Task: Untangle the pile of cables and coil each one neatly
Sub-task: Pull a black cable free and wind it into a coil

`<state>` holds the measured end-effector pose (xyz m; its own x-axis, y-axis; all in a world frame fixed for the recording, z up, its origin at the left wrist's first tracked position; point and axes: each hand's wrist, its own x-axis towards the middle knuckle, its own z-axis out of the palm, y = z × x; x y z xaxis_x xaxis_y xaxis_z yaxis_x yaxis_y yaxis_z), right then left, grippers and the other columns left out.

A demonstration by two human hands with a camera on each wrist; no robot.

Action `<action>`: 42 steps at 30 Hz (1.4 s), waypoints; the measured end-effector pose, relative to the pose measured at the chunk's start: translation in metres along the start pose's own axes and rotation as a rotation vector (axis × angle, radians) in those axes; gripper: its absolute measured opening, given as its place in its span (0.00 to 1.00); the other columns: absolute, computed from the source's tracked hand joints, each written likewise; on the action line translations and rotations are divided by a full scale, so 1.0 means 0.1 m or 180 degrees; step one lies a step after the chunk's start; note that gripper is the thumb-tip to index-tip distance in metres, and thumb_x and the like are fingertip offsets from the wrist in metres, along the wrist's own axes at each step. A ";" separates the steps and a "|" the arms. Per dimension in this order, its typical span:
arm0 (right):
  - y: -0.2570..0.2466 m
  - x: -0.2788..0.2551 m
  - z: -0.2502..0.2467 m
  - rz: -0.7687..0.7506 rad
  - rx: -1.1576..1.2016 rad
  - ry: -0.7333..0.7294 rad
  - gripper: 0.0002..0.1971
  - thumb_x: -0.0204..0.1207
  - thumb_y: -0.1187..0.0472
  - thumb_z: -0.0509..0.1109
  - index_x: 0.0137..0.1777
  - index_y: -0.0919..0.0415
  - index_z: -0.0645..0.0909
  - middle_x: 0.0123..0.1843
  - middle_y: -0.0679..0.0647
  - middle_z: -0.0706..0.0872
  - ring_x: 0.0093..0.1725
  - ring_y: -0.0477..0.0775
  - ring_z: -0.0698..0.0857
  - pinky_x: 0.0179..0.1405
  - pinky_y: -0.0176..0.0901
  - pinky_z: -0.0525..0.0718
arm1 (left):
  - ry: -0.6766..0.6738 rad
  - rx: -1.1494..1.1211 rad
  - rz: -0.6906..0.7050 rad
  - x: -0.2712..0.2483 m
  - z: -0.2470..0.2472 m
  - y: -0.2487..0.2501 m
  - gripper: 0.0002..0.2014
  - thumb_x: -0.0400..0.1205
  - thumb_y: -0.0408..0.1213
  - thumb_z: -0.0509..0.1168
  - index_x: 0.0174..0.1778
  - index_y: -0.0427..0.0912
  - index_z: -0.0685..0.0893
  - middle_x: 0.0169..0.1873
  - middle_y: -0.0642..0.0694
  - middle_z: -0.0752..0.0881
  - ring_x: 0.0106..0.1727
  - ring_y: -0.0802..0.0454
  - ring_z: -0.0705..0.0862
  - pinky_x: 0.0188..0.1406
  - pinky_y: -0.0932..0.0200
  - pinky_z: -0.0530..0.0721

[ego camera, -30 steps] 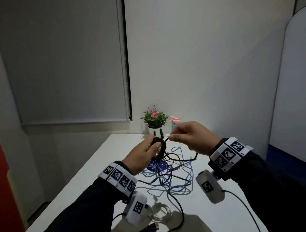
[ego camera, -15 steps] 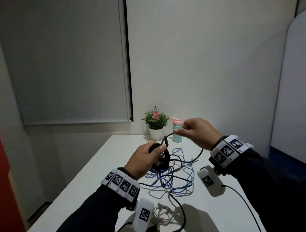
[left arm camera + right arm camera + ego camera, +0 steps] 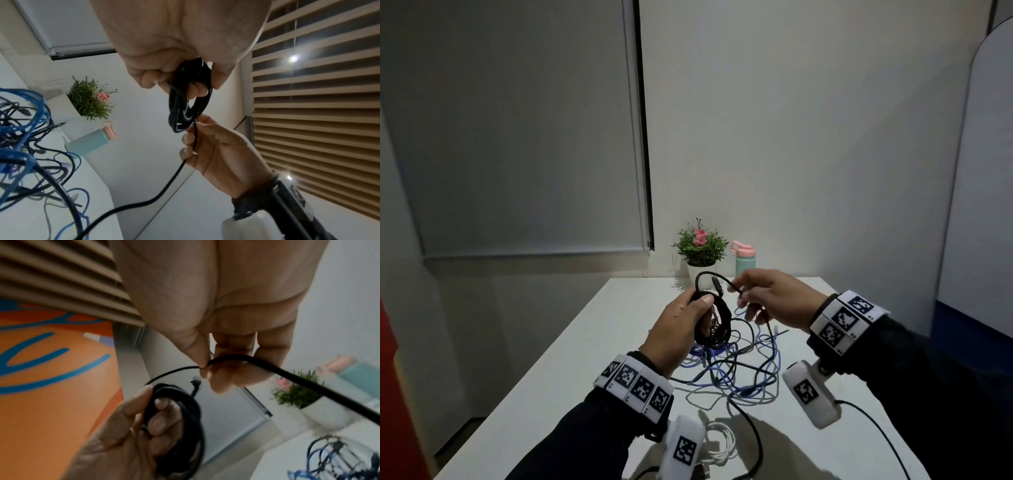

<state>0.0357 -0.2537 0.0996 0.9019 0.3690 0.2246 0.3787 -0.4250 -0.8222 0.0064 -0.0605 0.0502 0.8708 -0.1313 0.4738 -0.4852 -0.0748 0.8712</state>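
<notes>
My left hand [image 3: 681, 329] grips a black cable coil [image 3: 717, 322] of several loops, held upright above the table; the same coil [image 3: 188, 104] hangs from my curled fingers in the left wrist view. My right hand [image 3: 767, 301] pinches the free run of that black cable [image 3: 267, 365] between thumb and fingertips, just right of the coil. A loop with the plug [image 3: 717, 284] arcs between the hands. Below them lies a tangle of blue and black cables [image 3: 739, 370] on the white table [image 3: 592, 342].
A potted plant [image 3: 700, 248] and a teal bottle with a pink lid [image 3: 744, 262] stand at the table's back edge by the wall. A coiled white cable [image 3: 719, 442] lies near the front, beside a black cable trailing toward me.
My right hand came down and leftward with the black cable, laying a fresh loop toward the coil. My left hand rose slightly with the coil.
</notes>
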 end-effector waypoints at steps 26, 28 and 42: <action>-0.14 -0.02 0.19 0.0108 0.0615 -0.0046 0.15 0.87 0.56 0.61 0.53 0.68 0.82 0.27 0.55 0.68 0.21 0.48 0.62 0.17 0.35 0.59 | 0.0002 0.0084 0.0237 0.02 0.06 -0.04 0.10 0.87 0.41 0.64 0.61 0.42 0.75 0.40 0.42 0.87 0.35 0.55 0.87 0.37 0.57 0.87; -0.16 -0.02 0.17 0.0042 0.0480 -0.0061 0.16 0.87 0.54 0.61 0.51 0.68 0.82 0.28 0.57 0.70 0.21 0.48 0.63 0.18 0.37 0.60 | 0.0045 0.0216 0.0331 0.05 0.00 0.00 0.24 0.85 0.38 0.69 0.75 0.44 0.68 0.44 0.40 0.89 0.36 0.48 0.91 0.40 0.48 0.91; -0.23 -0.06 0.10 -0.0368 -0.1048 -0.0192 0.13 0.83 0.51 0.68 0.45 0.58 0.88 0.20 0.40 0.76 0.20 0.36 0.73 0.21 0.24 0.67 | -0.0645 0.1574 0.0053 0.09 -0.07 0.05 0.08 0.82 0.30 0.67 0.44 0.47 0.76 0.37 0.49 0.86 0.35 0.65 0.85 0.36 0.65 0.83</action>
<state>0.0198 -0.2381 0.1118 0.8389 0.4742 0.2671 0.5332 -0.6175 -0.5783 0.0119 -0.0549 0.0598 0.8537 -0.3212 0.4099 -0.5208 -0.5215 0.6759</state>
